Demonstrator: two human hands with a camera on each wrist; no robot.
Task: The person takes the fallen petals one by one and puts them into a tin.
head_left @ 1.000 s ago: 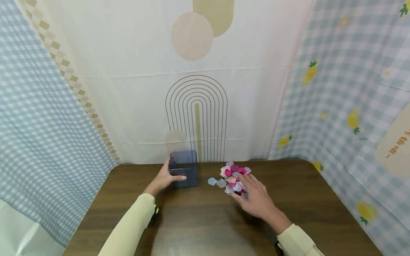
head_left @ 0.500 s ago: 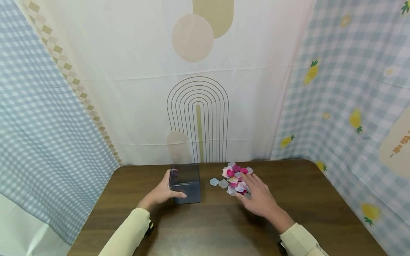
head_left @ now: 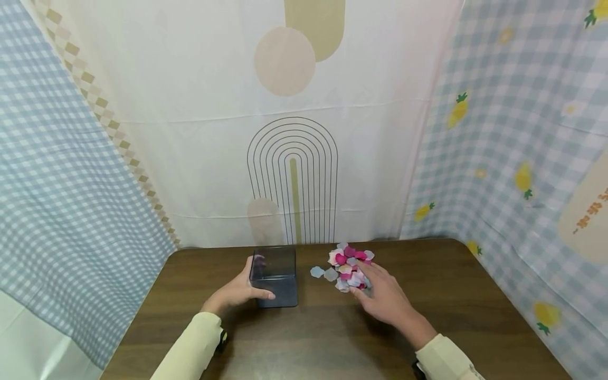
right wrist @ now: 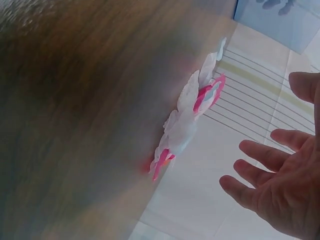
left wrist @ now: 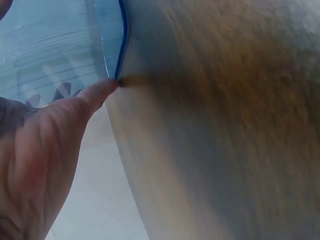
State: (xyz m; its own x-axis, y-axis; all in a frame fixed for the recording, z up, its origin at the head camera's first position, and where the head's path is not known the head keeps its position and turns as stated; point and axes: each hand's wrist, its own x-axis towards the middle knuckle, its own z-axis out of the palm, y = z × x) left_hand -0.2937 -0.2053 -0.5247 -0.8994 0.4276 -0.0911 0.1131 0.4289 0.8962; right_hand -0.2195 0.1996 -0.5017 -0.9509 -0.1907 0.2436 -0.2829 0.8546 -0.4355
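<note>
My left hand [head_left: 237, 291] grips the left side of a see-through, bluish-grey plastic box [head_left: 280, 291], thumb across its near face and fingers at the far side. In the left wrist view the thumb tip presses by the box's dark blue edge [left wrist: 121, 55]. To the right lies a small heap of artificial flower petals [head_left: 345, 269] in pink, white and pale grey. Over the heap's right edge is my right hand [head_left: 383, 295], fingers spread and holding nothing. The right wrist view shows these fingers [right wrist: 257, 155] apart from the petals.
Two loose pale petals [head_left: 324, 273] lie between the box and the heap. The brown wooden table [head_left: 304, 343] ends at a white cloth [head_left: 214, 158] behind, with blue checked cloths [head_left: 85, 174] on both sides.
My left hand has brought the box nearer to me and lower in the head view, tipping it so that its top faces up more. My right hand has stayed almost still by the petals.
</note>
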